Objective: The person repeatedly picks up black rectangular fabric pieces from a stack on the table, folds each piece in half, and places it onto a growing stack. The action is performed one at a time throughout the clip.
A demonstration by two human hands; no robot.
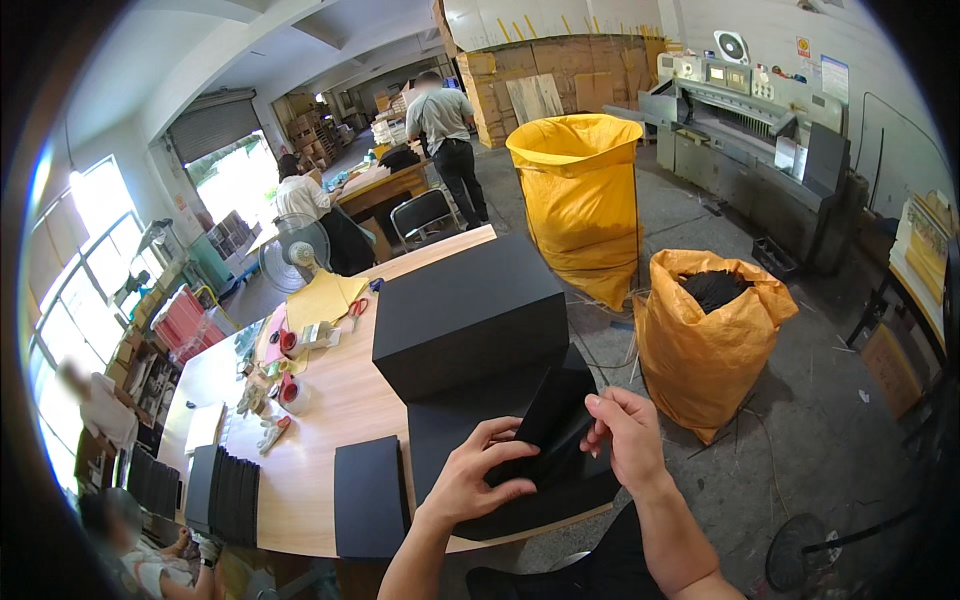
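A folded black card piece (552,415) stands tilted between my hands at the table's near right corner. My left hand (478,478) curls round its left side, with the thumb low and the fingers on its face. At its right edge, my right hand (628,432) is closed in a pinch, with the other fingers curled in. Under both hands lies more black card (440,430). Just beyond them rises a large, block-like black stack (465,310). To the left of my left hand, a flat black stack (368,497) rests on the wooden table (300,490).
Upright black pieces (225,490), tape rolls (292,395) and red scissors (354,312) are on the table, with a fan (295,252) at its far end. An orange sack (705,350) and a yellow sack (580,200) stand right. A seated co-worker (150,555) is lower left.
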